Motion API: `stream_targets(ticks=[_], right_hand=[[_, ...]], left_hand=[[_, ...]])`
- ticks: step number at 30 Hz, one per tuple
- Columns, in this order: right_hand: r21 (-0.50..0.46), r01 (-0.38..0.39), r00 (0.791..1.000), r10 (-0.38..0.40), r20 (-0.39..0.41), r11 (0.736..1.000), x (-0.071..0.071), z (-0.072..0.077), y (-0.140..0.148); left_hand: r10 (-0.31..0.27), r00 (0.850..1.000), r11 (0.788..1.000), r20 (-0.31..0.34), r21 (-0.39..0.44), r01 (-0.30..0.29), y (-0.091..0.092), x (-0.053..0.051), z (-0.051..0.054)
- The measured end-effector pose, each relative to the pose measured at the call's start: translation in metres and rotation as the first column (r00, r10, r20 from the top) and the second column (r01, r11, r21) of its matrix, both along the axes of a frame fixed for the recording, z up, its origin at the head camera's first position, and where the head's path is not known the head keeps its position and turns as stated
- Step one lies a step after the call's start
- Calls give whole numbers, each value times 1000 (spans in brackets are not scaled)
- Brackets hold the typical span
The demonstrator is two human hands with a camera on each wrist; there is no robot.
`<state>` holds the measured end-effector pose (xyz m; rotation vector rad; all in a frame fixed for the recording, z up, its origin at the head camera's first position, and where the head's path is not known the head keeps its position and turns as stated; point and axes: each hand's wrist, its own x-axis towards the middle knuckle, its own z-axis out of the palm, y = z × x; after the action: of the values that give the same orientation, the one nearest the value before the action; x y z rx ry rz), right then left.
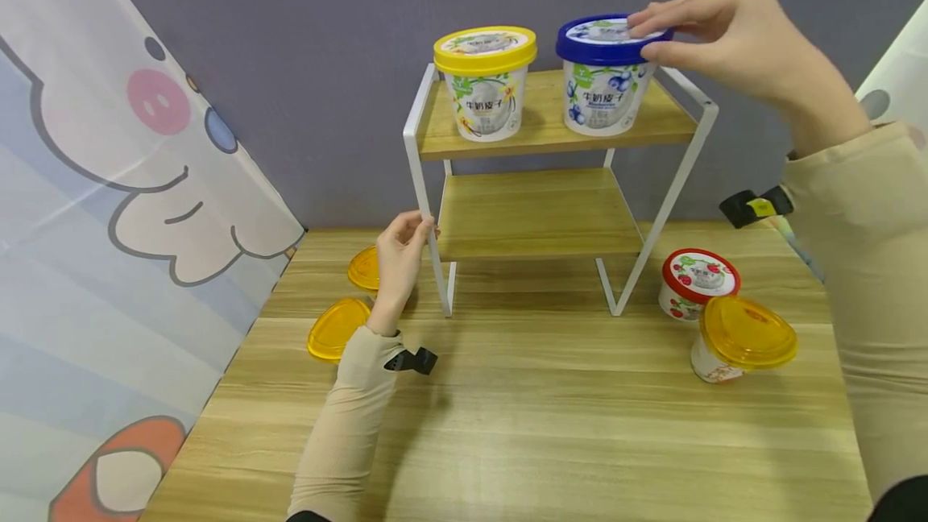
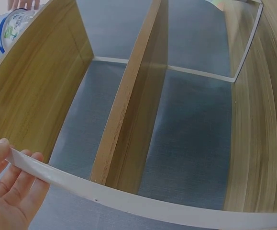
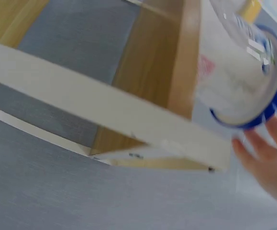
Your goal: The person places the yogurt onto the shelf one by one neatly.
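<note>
Right hand (image 1: 739, 43): raised, reaching in from beyond the right edge of the upper board (image 1: 544, 95) of a white-framed shelf; back of hand uppermost, fingers slightly bent over the lid of the blue-lidded tub (image 1: 605, 95), thumb lower, by the front of the rim; about half open, with a gap between thumb and fingers; whether pinching or merely touching, not possible to tell, right wrist view being blurred. Left hand (image 1: 401, 252): low, at the shelf's left side; thumb and fingers closed around the left front post (image 1: 416, 167), just above the level of the lower board (image 1: 540, 212). Blue-lidded tub: upright, at the right half of the upper board, close to the front edge; white tapering body, blueberry print, grey patch, dark Chinese characters; deep blue rim around a white printed top. Yellow-lidded tub (image 1: 487, 91): same form, near the left end of the upper board, apart from the blue. On the worktop (image 1: 551, 425), toward the right edge: red-lidded tub (image 1: 699, 276), with amber-lidded cup (image 1: 747, 333) nearer the front edge. Toward the left edge: two amber lids (image 1: 339, 329), partly hidden by the left arm.
</note>
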<state>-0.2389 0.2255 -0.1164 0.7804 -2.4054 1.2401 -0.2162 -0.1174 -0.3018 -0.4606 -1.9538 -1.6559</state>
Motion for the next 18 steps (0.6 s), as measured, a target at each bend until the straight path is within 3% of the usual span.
stream_targets(ticks=[3,7,11,18], right_hand=[[75,129,985,-119,-129,989,6,-7,-11],[105,224,947,-191,-259,969,11,-13,-22],[63,210,942,-184,-282,976,12,-15,-25],[-89,48,978,-65,-199,995,7,-15,-18]], left_hand=[[-1,1000,1000,4,3,1,0,1,0],[1,1000,1000,5,3,-1,0,2,1],[3,1000,1000,4,4,-3,0,4,1],[2,1000,1000,15,10,-2,1,4,2]])
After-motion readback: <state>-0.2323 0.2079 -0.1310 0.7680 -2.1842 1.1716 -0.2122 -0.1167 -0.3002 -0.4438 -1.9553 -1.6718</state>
